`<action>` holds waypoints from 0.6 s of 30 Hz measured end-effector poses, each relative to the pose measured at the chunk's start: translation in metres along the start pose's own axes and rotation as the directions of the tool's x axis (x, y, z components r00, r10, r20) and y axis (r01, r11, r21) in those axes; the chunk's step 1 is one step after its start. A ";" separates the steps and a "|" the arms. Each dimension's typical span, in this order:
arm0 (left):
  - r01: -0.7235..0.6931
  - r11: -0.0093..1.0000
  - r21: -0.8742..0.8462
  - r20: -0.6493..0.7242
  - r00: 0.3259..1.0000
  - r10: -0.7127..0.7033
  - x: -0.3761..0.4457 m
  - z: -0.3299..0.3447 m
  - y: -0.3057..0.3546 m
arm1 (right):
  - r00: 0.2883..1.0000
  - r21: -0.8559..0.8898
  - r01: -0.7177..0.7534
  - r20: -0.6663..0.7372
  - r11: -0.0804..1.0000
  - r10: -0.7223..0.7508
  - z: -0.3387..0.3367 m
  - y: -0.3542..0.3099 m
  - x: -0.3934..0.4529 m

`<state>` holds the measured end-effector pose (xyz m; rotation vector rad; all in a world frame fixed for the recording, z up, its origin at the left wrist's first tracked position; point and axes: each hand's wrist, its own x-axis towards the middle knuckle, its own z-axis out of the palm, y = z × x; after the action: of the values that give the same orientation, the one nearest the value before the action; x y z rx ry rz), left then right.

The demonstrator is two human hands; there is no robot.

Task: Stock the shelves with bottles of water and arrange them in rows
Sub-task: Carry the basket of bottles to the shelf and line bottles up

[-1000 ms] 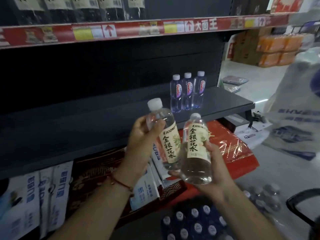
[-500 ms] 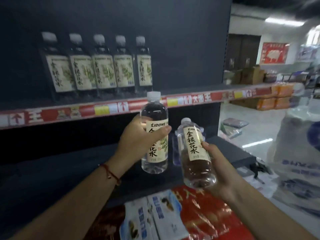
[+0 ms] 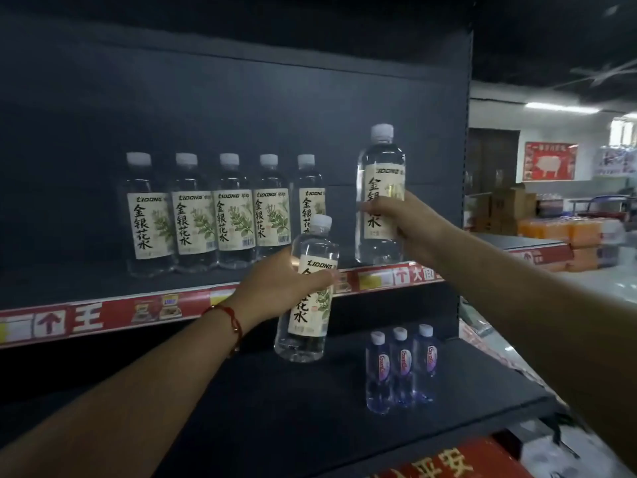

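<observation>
- Bottles in both our hands: our right hand [image 3: 410, 225] grips 1 bottle [image 3: 381, 188], upright at the upper shelf [image 3: 103, 317] edge.
- Our left hand [image 3: 275, 288] grips another bottle [image 3: 308, 294] just below.
- We see 5 bottles in a row [image 3: 224, 212] standing there.

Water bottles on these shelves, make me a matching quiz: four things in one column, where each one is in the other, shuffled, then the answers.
Things:
1. Row of five bottles
2. Three small bottles
3. Bottle in right hand
4. Bottle in left hand

Places:
A. Standing on lower shelf
B. Held below the price strip
C. Standing on upper shelf
D. Held at the row's right end

Pairs: 1-C, 2-A, 3-D, 4-B
</observation>
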<state>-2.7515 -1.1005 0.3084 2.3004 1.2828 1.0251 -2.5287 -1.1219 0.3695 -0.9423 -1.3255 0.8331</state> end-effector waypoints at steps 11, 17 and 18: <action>-0.012 0.999 -0.035 0.017 1.000 0.012 0.010 -0.007 -0.011 | 0.999 -0.159 -0.006 -0.049 0.987 -0.001 0.004 0.058 0.075; -0.015 1.000 -0.016 -0.001 1.000 0.015 0.012 -0.006 -0.014 | 0.990 -0.566 -0.101 -0.136 0.818 0.028 0.014 0.079 0.109; -0.014 1.000 -0.007 -0.003 1.000 0.014 0.012 -0.005 -0.015 | 0.989 -0.599 -0.120 -0.146 0.792 0.039 0.014 0.081 0.112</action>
<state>-2.7597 -1.0824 0.3089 2.3069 1.2634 1.0365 -2.5315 -0.9853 0.3411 -1.5405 -1.4778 0.3860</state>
